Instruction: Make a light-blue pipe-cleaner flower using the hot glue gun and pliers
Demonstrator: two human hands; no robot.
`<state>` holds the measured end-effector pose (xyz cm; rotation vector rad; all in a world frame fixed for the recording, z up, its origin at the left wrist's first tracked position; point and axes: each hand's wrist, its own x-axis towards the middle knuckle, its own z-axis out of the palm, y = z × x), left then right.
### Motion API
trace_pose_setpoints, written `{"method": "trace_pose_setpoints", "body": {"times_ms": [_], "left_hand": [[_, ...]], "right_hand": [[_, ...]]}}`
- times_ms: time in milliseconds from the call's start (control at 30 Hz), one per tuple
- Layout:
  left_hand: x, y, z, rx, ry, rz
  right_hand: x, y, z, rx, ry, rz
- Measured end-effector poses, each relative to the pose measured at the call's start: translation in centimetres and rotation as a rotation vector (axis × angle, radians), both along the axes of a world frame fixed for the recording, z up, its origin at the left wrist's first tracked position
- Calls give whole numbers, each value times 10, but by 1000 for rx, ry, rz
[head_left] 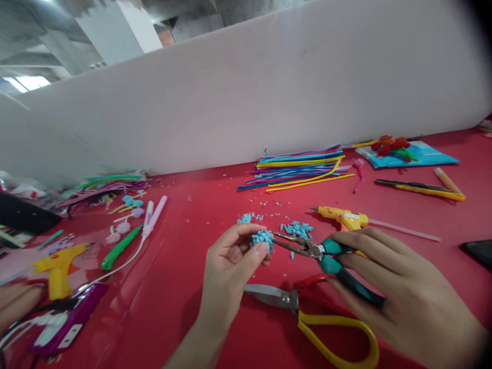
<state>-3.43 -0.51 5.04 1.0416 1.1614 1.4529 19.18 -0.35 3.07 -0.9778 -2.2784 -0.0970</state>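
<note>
Between the thumb and fingers of my left hand [234, 261] is a blue cluster of short fuzzy pieces [262, 237], flower-like in shape. My right hand [400, 287] grips needle-nose pliers [307, 248] with green and black handles. Their tips reach the right side of the cluster; whether they pinch a piece I cannot tell. Loose blue pieces [298, 229] lie just behind the pliers, and a smaller heap of blue bits [245, 218] is beyond my left hand. Below the hands rest scissors [271, 295] with red and yellow handles.
Pipe cleaners [295, 169] lie in a bundle by the white partition [238, 97]. A yellow glue gun [342, 218] is at right, another glue gun [61, 261] at left beside a purple power strip [73, 320]. A pink wand-shaped tool [154, 218] trails a white cord. Another person's hand [19, 302] shows far left.
</note>
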Motion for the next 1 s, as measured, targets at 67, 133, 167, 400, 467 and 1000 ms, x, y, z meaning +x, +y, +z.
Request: {"method": "trace_pose_setpoints", "body": {"times_ms": [67,133,167,400,467,1000], "left_hand": [[-1,0,-1,8,-11,-4],[-1,0,-1,15,-19,-9],[-1,0,-1,15,-20,-10],[0,0,-1,9,-8,-7],[1,0,-1,7,-3,-6],[2,0,-2,0,9,-16]], "right_hand": [[1,0,-2,5,3,3],[2,-1,-5,20,13,-1],[2,-1,-6,30,23,-7],[0,-1,-9,42,47,23],[0,0,-9,41,50,20],[-1,-1,-5,125,-42,8]]}}
